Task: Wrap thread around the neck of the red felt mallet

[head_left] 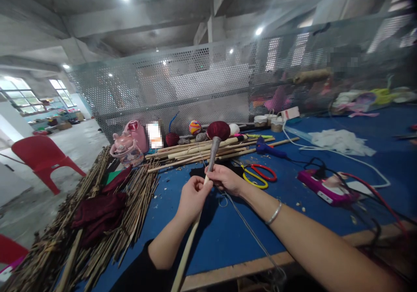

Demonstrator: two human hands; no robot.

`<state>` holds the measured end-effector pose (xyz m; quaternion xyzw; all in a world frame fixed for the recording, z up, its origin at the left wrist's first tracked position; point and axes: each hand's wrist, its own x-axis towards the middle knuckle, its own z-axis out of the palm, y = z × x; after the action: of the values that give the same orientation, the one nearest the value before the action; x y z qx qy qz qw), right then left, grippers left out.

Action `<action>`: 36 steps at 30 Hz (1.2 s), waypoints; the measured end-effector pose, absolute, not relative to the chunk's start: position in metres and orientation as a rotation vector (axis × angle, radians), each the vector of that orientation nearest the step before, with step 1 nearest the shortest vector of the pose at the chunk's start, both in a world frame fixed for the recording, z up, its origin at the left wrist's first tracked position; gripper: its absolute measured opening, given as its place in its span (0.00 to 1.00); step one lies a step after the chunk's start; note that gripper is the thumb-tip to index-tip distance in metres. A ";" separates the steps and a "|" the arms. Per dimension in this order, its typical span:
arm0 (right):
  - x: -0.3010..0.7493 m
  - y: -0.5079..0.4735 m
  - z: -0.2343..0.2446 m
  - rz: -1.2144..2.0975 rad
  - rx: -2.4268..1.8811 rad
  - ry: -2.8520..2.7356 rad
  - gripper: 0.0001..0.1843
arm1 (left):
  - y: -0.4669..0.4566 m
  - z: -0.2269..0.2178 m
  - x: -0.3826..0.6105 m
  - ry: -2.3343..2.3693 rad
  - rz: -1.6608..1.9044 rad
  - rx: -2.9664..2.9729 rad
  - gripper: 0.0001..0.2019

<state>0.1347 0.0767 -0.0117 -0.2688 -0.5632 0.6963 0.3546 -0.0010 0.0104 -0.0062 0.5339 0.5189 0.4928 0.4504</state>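
My left hand (194,196) is closed round a pale wooden stick (188,253) that slants up from the table's front edge. Just above it, my right hand (226,179) pinches the same stick where grey cord wrapping (213,153) begins. A dark red, rounded fabric head (218,130) tops the wrapped part. Loose grey cord (249,227) trails from beneath my right hand down over the front edge. Scissors (260,175) with red and yellow handles lie right of my right hand, and a blue glue gun (270,148) rests behind them.
Bundled thin twigs (137,214) and dark red cloth (97,214) cover the left side. Wooden sticks (182,153) lie across the back. A purple power strip (325,185) with cables sits right, near white material (342,142). A perforated metal screen (208,83) stands behind.
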 end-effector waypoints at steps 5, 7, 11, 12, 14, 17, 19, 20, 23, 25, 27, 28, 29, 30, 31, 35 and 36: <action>0.135 0.075 -0.010 1.837 -0.664 -1.403 0.16 | 0.011 -0.003 0.001 1.287 1.150 1.213 0.19; 0.136 0.074 -0.009 1.879 -0.611 -1.369 0.17 | 0.011 -0.001 0.001 1.129 1.097 1.093 0.20; 0.136 0.074 -0.010 1.868 -0.654 -1.448 0.16 | 0.012 -0.003 0.000 1.028 0.964 1.064 0.23; 0.135 0.075 -0.011 1.842 -0.688 -1.471 0.16 | 0.012 -0.005 -0.001 1.086 0.961 1.119 0.23; 0.134 0.075 -0.013 1.793 -0.752 -1.485 0.15 | 0.013 -0.008 -0.003 1.273 1.047 1.285 0.21; 0.133 0.076 -0.013 1.779 -0.783 -1.479 0.15 | 0.013 -0.010 -0.004 1.504 1.213 1.462 0.19; 0.133 0.076 -0.012 1.807 -0.738 -1.470 0.15 | 0.012 -0.008 -0.003 1.486 1.179 1.431 0.20; 0.133 0.075 -0.011 1.825 -0.696 -1.456 0.15 | 0.012 -0.006 -0.002 1.428 1.148 1.378 0.20; 0.135 0.073 -0.008 1.875 -0.585 -1.398 0.16 | 0.011 -0.001 -0.001 1.179 1.095 1.148 0.21; 0.135 0.072 -0.007 1.877 -0.560 -1.391 0.17 | 0.012 0.000 -0.002 1.057 1.081 1.045 0.21; 0.135 0.072 -0.007 1.852 -0.568 -1.407 0.16 | 0.014 -0.001 -0.006 0.993 1.046 1.032 0.22; 0.135 0.073 -0.008 1.827 -0.580 -1.419 0.16 | 0.015 -0.002 -0.007 0.987 1.022 1.052 0.22; 0.135 0.073 -0.008 1.796 -0.593 -1.432 0.16 | 0.016 -0.004 -0.009 1.009 1.006 1.086 0.22; 0.134 0.074 -0.009 1.760 -0.611 -1.449 0.15 | 0.017 -0.006 -0.010 1.059 1.007 1.133 0.21; 0.134 0.075 -0.009 1.726 -0.630 -1.467 0.15 | 0.017 -0.008 -0.010 1.132 1.033 1.193 0.20; 0.132 0.077 -0.012 1.688 -0.667 -1.484 0.15 | 0.015 -0.010 -0.009 1.401 1.214 1.474 0.15; 0.132 0.077 -0.012 1.698 -0.663 -1.480 0.15 | 0.014 -0.010 -0.008 1.421 1.215 1.497 0.14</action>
<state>0.1316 0.0770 -0.0124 -0.2606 -0.5815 0.6668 0.3864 -0.0082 0.0144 -0.0098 0.5819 0.5526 0.4723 0.3648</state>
